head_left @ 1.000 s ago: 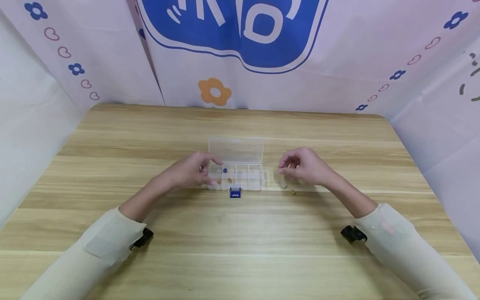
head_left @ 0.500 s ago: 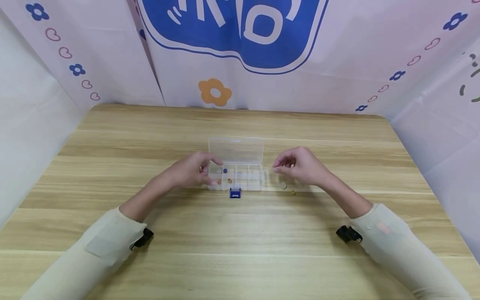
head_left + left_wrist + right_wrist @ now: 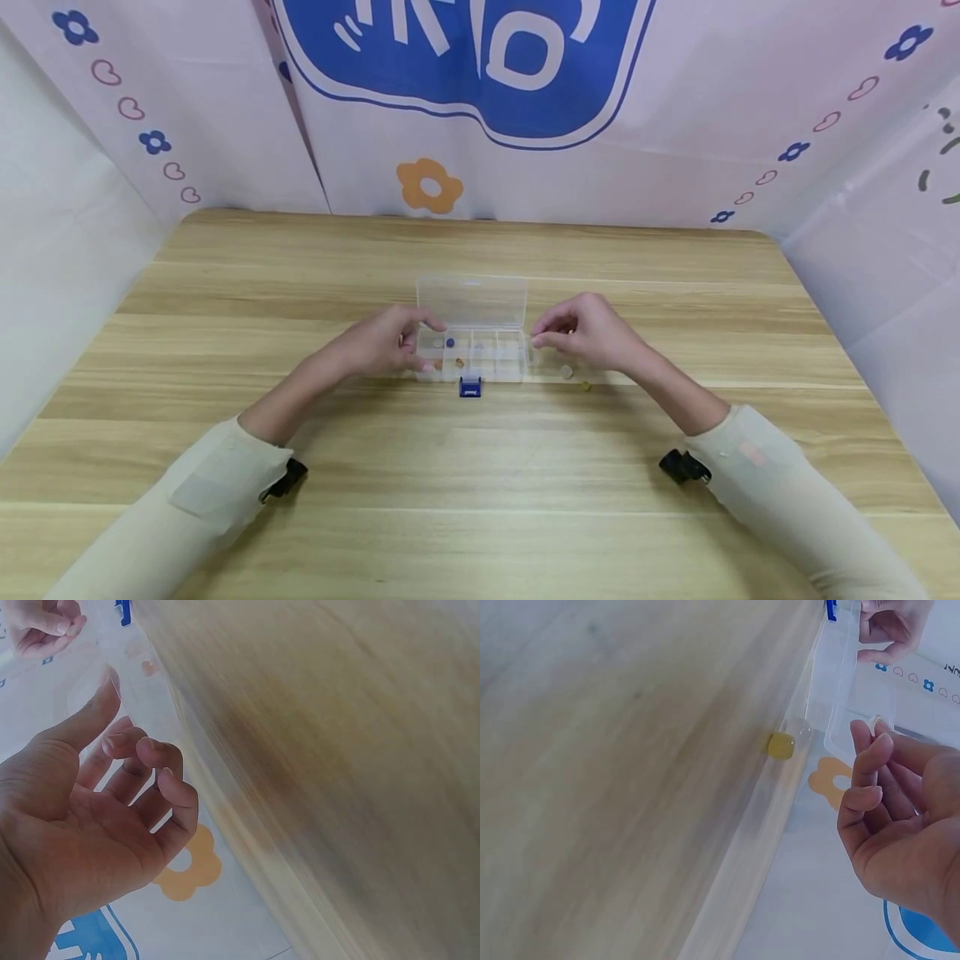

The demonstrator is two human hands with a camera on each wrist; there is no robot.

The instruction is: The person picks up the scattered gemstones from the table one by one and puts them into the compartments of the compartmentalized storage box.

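A clear plastic compartment box (image 3: 510, 380) sits mid-table, its clear lid (image 3: 472, 302) raised at the back and a blue latch (image 3: 470, 387) at the front. My left hand (image 3: 381, 337) holds the box's left end between thumb and index finger, other fingers loosely curled. Inside the left compartments are a blue bead (image 3: 450, 342) and an orange piece (image 3: 460, 362). My right hand (image 3: 588, 332) is just right of the box, its thumb and index finger pinching a small pale piece (image 3: 875, 723), its kind too small to tell.
On the table right of the box lie a yellow bead (image 3: 781, 746) and a clear, whitish bead (image 3: 566, 372), below the right hand. A printed cloth (image 3: 600, 179) hangs behind the table's far edge. Cameras (image 3: 684, 467) are strapped at both forearms.
My right hand has moved left, from above the loose beads to the box's right end, with its pinch kept. The left hand and the box have stayed in place.
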